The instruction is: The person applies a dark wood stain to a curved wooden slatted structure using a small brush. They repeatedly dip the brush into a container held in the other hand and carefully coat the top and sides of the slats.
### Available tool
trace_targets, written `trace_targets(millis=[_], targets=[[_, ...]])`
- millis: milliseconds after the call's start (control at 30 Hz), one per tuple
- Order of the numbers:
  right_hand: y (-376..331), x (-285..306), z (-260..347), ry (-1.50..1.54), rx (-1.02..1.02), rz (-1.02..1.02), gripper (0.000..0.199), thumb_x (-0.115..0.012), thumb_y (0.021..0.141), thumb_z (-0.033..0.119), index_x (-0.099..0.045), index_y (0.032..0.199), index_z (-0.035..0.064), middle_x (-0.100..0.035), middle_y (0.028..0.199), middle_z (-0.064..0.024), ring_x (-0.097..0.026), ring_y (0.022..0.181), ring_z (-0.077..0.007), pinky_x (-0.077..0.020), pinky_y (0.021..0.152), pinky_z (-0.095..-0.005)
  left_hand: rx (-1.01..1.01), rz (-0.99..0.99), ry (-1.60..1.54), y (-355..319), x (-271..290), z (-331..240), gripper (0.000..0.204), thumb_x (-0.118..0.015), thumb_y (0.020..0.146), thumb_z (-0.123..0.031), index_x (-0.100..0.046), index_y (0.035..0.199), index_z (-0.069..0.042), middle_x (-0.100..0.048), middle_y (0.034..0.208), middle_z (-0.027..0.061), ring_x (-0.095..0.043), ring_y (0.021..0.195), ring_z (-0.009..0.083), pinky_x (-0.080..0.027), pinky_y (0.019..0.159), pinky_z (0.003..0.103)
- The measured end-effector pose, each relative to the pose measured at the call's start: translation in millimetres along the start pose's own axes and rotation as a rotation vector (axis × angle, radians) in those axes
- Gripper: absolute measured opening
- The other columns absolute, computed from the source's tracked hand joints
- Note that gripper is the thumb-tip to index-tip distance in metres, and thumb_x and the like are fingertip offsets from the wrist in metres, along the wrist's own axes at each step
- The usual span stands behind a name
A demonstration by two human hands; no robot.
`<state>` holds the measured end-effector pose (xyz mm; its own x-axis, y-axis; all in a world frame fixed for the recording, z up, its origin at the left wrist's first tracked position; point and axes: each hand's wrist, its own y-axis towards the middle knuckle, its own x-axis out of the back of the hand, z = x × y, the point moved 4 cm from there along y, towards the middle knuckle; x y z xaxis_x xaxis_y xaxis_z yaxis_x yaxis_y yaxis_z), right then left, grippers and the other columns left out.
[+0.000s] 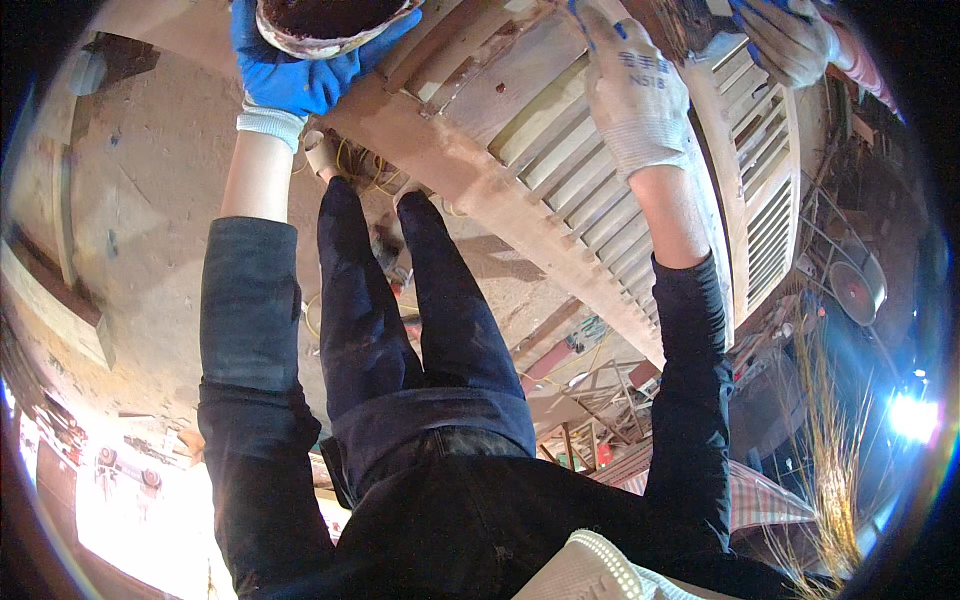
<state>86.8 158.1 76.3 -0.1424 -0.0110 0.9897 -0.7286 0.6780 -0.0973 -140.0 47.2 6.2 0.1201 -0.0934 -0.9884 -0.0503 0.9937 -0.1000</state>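
Observation:
My left hand [300, 85], in a blue-palmed glove with a white cuff, cradles a bowl [322, 46] from below. The bowl has a smeared pale wall and dark brown contents, and the top edge cuts it off. My right hand [640, 95], in a white glove with blue fingertips, is over a wooden slatted panel [590, 165]. Its fingers look curled at the top edge; whatever they may hold is hidden. To its right, another person's gloved hand [790, 45] reaches in at the panel's far part, beside something dark and brown.
A second slatted section [765, 190] curves along the right. Cables lie on the dusty floor near my feet. Wooden boards [60, 300] lie at the far left. A round metal pan or wheel [857, 285], dry straw-like stalks [838, 490] and a bright light [912, 418] are at the right.

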Motion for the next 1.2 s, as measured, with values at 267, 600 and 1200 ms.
trace_targets(millis=[267, 600, 1200], targets=[[-39, 7, 10, 0.264, 0.054, 0.102, 0.052, -0.054, 0.083, 0.008, -0.051, 0.132, 0.0244, -0.061, 0.104, -0.0153, -0.065, 0.083, -0.0341, -0.0553, 0.068, -0.0431, -0.005, 0.007, 0.004, -2, -3, 0, 0.082, -0.053, 0.081, -0.066, -0.041, 0.141, -0.012, -0.035, 0.148, 0.0200, -0.035, 0.133, 0.0443, -0.030, 0.107, 0.064], [-66, 0, 23, 0.223, 0.081, 0.087, 0.058, -0.057, 0.080, 0.007, -0.051, 0.133, 0.0288, -0.060, 0.099, -0.0134, -0.067, 0.075, -0.0295, -0.0555, 0.063, -0.0414, -0.008, 0.010, 0.009, -2, -6, 1, 0.082, -0.053, 0.081, -0.067, -0.041, 0.141, -0.012, -0.035, 0.148, 0.0197, -0.035, 0.133, 0.0443, -0.030, 0.107, 0.064], [-62, 3, 24, 0.600, 0.092, 0.107, 0.049, -0.054, 0.084, 0.008, -0.054, 0.131, 0.0224, -0.059, 0.088, -0.0142, -0.064, 0.075, -0.0318, -0.0518, 0.062, -0.0400, -0.011, -0.005, 0.012, -1, -12, 10, 0.084, -0.053, 0.080, -0.068, -0.041, 0.142, -0.014, -0.035, 0.148, 0.0191, -0.035, 0.133, 0.0443, -0.030, 0.107, 0.065]])
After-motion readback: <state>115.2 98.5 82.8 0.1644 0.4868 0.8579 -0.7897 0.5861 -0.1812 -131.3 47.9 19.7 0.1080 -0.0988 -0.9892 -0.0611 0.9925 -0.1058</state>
